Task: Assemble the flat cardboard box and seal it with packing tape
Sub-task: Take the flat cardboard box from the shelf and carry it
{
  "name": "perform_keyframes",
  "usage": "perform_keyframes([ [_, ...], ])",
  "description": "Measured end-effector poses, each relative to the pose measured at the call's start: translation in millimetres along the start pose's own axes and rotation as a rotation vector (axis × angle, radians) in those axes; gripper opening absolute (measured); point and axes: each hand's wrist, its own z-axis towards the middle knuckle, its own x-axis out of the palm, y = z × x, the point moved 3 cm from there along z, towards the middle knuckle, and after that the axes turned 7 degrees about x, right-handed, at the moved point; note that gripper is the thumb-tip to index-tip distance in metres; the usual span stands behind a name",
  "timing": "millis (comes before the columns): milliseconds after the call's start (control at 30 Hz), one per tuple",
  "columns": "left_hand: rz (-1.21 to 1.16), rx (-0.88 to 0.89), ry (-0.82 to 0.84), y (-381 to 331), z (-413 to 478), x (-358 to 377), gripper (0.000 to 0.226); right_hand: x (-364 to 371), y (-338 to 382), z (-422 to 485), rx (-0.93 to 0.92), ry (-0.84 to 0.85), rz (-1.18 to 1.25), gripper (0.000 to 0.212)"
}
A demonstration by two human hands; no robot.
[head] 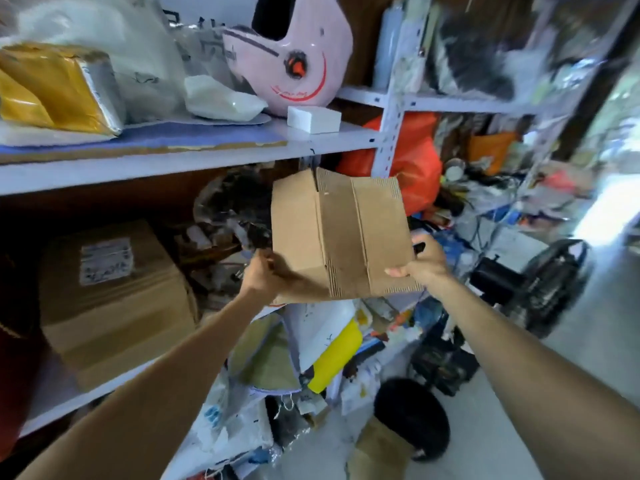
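Note:
A brown cardboard box [339, 233] hangs in the air in front of the shelves, its flaps folded together with a strip of brown tape along the middle seam. My left hand [266, 271] grips its lower left corner from below. My right hand [422, 265] holds the lower right edge, thumb on the top face. A small dark object shows above my right hand's fingers; I cannot tell what it is. No tape roll is plainly visible.
White metal shelves [173, 161] stand behind the box. They carry a pink helmet [294, 53], a yellow parcel [55, 88], a small white box [313, 119] and a large taped carton [114, 299]. Bags and papers [311, 358] pile on the floor below, with a black fan [550, 282] at right.

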Motion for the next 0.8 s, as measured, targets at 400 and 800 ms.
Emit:
perform_keyframes([
  [400, -0.167, 0.228, 0.481, -77, -30, 168, 0.045, -170, -154, -90, 0.284, -0.494, 0.264, 0.046],
  [800, -0.437, 0.397, 1.087, -226, -249, 434, 0.064, -393, -340, -336, 0.578, -1.078, 0.185, 0.05],
])
